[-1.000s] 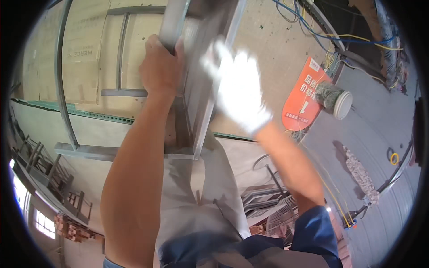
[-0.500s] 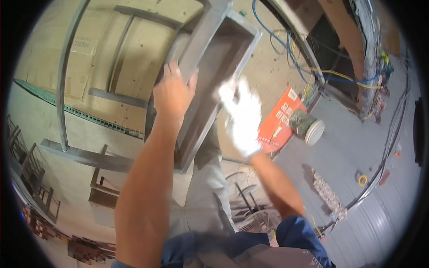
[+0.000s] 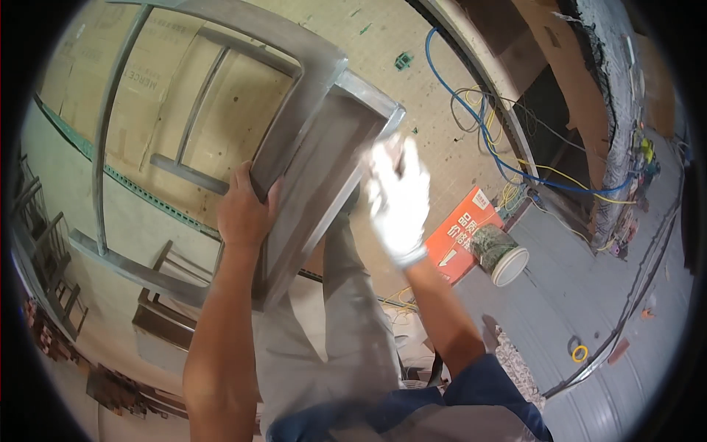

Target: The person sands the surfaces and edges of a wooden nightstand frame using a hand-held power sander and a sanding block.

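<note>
A grey furniture frame (image 3: 312, 101) with a long, box-like rectangular part and thinner side rails tilts across the middle in front of me. My left hand (image 3: 247, 210), bare, is closed around an inner rail of it, thumb on one side and fingers on the other. In a white glove, my right hand (image 3: 400, 199) is at the frame's right-hand rail near the upper corner. Its fingers are bent around a small brownish piece (image 3: 396, 153), blurred by motion, whose kind I cannot tell. Part of the frame rests against my grey-trousered legs.
Brown cardboard (image 3: 243, 110) lies beneath the frame. To the right are an orange-red printed sheet (image 3: 453, 236), a stained bucket (image 3: 508, 267), a blue hose (image 3: 482, 132) and yellow cords. A yellow ring (image 3: 579, 354) lies on the grey floor. More dark frames (image 3: 51, 265) stand far left.
The frame has swung and shifted a little lower in view. My left hand has moved left and down to an inner rail. The gloved hand stays by the right-hand rail, moving slightly.
</note>
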Demonstrator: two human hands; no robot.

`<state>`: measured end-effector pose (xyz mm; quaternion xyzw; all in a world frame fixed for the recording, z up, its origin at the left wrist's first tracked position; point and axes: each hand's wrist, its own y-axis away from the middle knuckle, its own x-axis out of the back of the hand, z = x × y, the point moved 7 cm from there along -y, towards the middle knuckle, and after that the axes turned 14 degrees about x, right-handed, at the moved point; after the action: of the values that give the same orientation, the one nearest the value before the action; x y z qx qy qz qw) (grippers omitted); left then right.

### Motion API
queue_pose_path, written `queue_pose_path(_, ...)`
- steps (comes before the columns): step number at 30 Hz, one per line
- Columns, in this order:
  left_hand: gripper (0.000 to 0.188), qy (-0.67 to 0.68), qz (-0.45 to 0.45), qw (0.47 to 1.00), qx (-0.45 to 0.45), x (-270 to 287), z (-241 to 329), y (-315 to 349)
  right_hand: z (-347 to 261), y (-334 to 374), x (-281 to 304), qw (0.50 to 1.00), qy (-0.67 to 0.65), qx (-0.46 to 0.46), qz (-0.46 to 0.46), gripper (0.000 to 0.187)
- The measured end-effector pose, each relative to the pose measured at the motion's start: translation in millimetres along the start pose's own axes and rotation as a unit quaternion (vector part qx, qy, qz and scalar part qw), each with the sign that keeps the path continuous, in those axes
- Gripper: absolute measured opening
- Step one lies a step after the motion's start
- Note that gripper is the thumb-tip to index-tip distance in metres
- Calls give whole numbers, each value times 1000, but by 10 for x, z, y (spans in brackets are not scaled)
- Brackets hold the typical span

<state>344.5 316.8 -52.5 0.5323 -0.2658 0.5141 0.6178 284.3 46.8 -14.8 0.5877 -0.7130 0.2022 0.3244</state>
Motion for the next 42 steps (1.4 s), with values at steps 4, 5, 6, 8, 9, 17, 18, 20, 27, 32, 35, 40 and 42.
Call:
queue_pose_path(4, 60, -24, 2, 1000, 3, 5, 17, 107, -48, -462, 249, 973, 215, 83, 19, 62)
queue_pose_path(5, 60, -17, 5, 1000, 3, -34, 44, 170, -45, -369, 271, 975, 219, 48, 8, 62)
queue_pose_path(6, 58, -20, 17, 1000, -4, -71, 27, 255, 1, -251, 202, 976, 214, 47, -7, 63)
queue_pose_path(8, 56, -19, 30, 999, -9, -62, 108, 216, 98, -321, 243, 977, 202, 71, 6, 61)
queue_pose_path(9, 56, -31, 29, 999, -13, -59, 120, 149, 271, -508, 306, 979, 187, 73, 11, 58)
queue_pose_path(17, 54, -47, 27, 999, -5, -67, -6, 259, -34, -524, 456, 976, 161, 142, -28, 48)
queue_pose_path(18, 54, -32, 28, 999, -2, -91, 49, 248, -21, -225, 313, 989, 108, 69, -72, 49)
queue_pose_path(20, 55, -24, 28, 999, -1, -126, 47, 230, 110, -65, 148, 993, 47, -9, -110, 51)
queue_pose_path(27, 56, -49, 79, 995, -20, 48, 104, 202, -47, -144, 167, 988, 73, 82, 109, 33)
queue_pose_path(32, 54, -47, 76, 996, -25, -111, 142, 167, -591, 1509, -569, 984, 26, 163, -65, 34)
queue_pose_path(35, 52, -29, 85, 996, -18, -50, 52, 212, -375, 924, -399, 993, 22, 111, -35, 36)
queue_pose_path(40, 52, -52, 87, 995, -20, -42, 167, 194, 31, -280, 257, 976, 127, 105, 142, 39)
queue_pose_path(42, 51, -64, 75, 995, 6, 37, 150, 191, -48, -58, 170, 967, 73, 53, 237, 45)
